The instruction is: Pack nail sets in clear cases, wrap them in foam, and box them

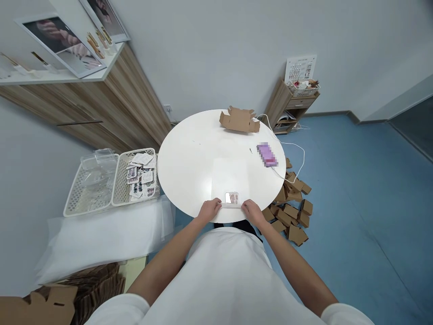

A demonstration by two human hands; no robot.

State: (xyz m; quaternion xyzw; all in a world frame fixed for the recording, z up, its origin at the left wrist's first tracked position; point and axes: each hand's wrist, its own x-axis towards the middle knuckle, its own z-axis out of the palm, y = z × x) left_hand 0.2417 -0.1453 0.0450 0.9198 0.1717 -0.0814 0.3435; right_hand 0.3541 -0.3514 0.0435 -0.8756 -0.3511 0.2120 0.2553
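A thin white wrapping sheet (230, 174) lies flat on the round white table (184, 153), close to the near edge. On its lower part rests a small clear pack (232, 197) that appears to hold press-on nails in pinkish tones. My left hand (209, 210) pinches the sheet's near left corner. At the near right corner my right hand (253, 211) has its fingers closed on the same sheet. Between the two hands the near edge looks folded over into a narrow strip, just below the pack.
An unfolded cardboard box (240, 120) stands at the table's far side. A blurred purple phone (267, 155) with a white cable (303, 158) lies to the right. Left are baskets (115, 194) of nail cards and clear packaging; several cardboard boxes (291, 212) cover floor at right.
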